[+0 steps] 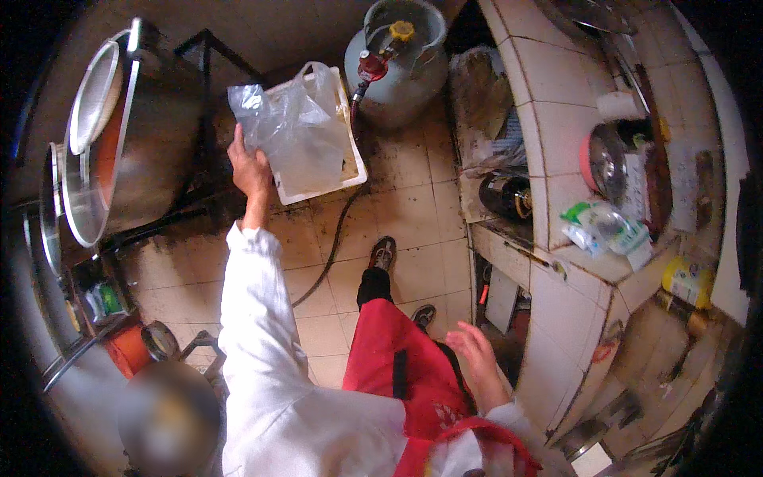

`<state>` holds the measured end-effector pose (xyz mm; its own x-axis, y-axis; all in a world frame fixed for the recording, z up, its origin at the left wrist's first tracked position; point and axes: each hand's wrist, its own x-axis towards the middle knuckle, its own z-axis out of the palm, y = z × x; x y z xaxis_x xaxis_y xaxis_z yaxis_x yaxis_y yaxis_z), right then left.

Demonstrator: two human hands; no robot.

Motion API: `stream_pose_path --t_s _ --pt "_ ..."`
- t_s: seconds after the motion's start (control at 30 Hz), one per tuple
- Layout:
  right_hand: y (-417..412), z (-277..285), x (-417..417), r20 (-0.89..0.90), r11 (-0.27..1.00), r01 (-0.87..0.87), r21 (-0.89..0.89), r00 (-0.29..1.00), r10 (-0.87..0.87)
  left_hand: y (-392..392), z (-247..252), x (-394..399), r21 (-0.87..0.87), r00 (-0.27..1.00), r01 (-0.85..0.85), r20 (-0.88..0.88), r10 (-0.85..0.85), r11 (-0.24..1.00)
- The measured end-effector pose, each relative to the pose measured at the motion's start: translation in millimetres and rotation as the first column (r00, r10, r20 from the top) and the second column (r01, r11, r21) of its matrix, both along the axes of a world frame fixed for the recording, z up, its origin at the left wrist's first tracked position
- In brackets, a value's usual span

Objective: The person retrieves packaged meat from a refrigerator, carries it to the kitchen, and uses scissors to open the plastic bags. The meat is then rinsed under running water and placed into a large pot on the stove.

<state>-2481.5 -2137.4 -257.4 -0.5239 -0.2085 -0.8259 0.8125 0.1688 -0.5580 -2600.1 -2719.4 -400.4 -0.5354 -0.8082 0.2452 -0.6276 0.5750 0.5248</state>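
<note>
My left hand point(249, 166) reaches forward, its index finger extended, at the left edge of a clear plastic bag point(310, 143). The bag spreads over a shallow white tray point(356, 173); whether the fingers grip the bag or only touch it cannot be made out. A grey gas cylinder point(387, 77) with a yellow valve knob and a red regulator stands just beyond the tray's right side. Near the red apron point(387, 352), my right hand point(475, 353) hangs with its fingers apart and holds nothing.
A dark hose point(335, 250) runs across the tiled floor from the cylinder. On the right, a tiled counter point(551, 140) bears a plastic package point(608, 229), with a dark bottle point(503, 194) on a shelf below. Large metal pans point(98, 149) stand at left. An orange container point(126, 352) sits lower left.
</note>
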Motion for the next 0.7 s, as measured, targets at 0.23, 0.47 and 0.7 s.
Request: stream_pose_path --t_s 0.23,0.47,0.7 --pt "-17 -106 2 0.163 0.990 -0.088 0.115 0.984 0.068 -21 -273 -66 -0.002 0.766 0.278 0.603 -0.221 0.960" --pt "-43 -141 -23 0.232 0.962 -0.199 0.188 0.961 0.153 -45 -433 -10 0.813 0.818 -0.021 0.349 -0.457 0.583" --pt "-70 -87 -11 0.164 0.982 0.083 0.170 0.980 -0.111 39 -318 -12 0.482 0.941 0.204 0.143 -0.306 0.852"
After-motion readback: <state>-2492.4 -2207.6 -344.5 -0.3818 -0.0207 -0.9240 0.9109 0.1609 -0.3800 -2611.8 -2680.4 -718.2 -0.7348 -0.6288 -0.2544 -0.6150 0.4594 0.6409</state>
